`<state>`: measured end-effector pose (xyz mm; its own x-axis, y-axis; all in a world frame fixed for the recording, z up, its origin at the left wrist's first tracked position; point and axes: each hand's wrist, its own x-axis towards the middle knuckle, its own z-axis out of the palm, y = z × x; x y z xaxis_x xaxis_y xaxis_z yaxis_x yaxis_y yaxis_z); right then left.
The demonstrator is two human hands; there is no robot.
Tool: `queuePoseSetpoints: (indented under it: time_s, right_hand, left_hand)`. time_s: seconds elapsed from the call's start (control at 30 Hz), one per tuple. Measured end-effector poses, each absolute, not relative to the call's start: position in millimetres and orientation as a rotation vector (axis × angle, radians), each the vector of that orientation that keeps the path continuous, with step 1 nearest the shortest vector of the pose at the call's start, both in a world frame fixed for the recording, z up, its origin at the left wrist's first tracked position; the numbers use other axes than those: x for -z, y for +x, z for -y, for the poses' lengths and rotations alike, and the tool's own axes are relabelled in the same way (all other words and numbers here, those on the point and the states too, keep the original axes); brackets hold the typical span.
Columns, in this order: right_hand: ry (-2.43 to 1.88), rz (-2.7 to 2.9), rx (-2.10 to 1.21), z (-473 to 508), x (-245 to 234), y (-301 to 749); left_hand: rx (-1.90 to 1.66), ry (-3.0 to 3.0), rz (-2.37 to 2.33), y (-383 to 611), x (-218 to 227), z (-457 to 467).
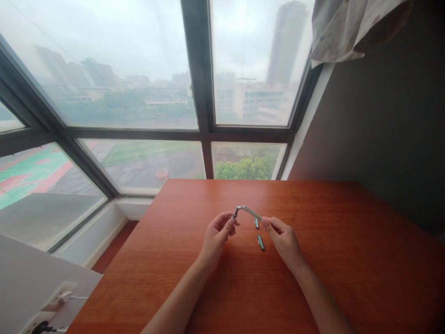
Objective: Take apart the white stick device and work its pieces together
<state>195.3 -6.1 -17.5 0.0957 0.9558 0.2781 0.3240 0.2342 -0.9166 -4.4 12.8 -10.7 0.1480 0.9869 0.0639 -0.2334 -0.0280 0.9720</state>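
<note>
Upper-floor room, home or office unclear, windows [206, 83] above sports field [149, 152], curtain [351, 28], table [347, 241]

pieces [261, 242]: on table [347, 232] | handle [252, 213]: above table | windows [146, 160]: behind table

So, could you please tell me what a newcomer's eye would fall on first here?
Probably the tall windows behind the red-brown desk, showing a hazy city. Then the bent rod, held over the desk between left hand and right hand. Two green pieces lie below, nearer the right hand.
</note>
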Motion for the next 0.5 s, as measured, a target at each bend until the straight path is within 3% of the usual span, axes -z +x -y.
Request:
queuePoseSetpoints:
  time_s: [0.5]
  right_hand:
    - [-1.304,1.404,-0.747,4.7,18.9,196.8]
  left_hand:
    - [-1.223,1.074,-0.869,-4.1,12.5,-13.8]
